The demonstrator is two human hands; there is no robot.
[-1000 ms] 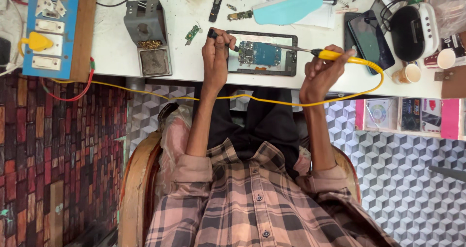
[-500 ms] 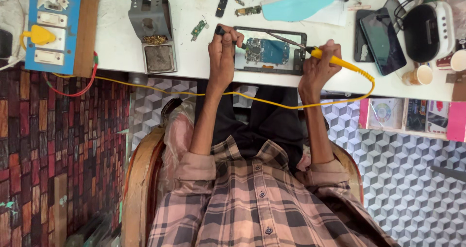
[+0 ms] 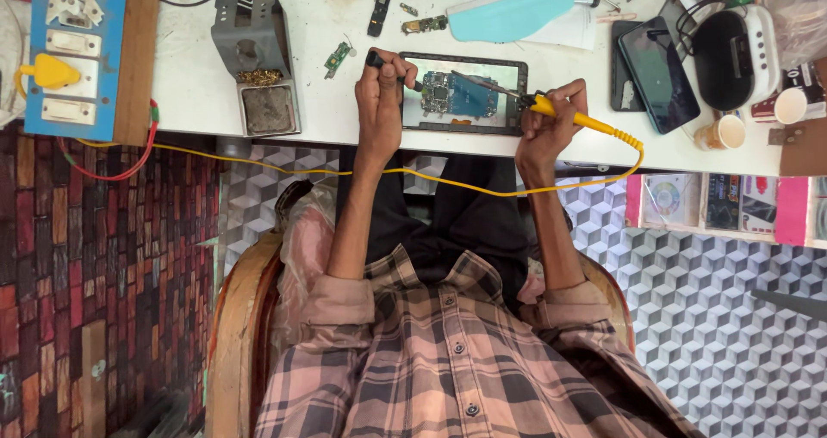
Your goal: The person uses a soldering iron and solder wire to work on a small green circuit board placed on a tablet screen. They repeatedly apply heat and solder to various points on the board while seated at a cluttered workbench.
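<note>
While I sit at the white bench, the head view looks straight down on my arms.

Head view, left hand: my left hand (image 3: 380,93) is closed around a thin dark tool (image 3: 376,59); its tip goes toward the board, but my fingers hide most of the shaft.
Head view, right hand: my right hand (image 3: 546,126) is closed on the yellow soldering iron (image 3: 575,118), held like a pen; the metal tip points left over the opened device.
Opened device: a black-framed tablet (image 3: 463,93) lies flat at the bench edge, between my two hands, with a blue circuit board (image 3: 454,93) showing inside.
Iron tip: I cannot tell if it touches the board; it is too small.
Cord: the yellow cable (image 3: 258,163) runs below the bench edge to the blue socket board (image 3: 74,55) at left.
Nearby: a grey iron stand (image 3: 256,66) left of my left hand, a dark phone (image 3: 658,72) right of my right hand.
Cut off: things at the top edge are only partly in view.
</note>
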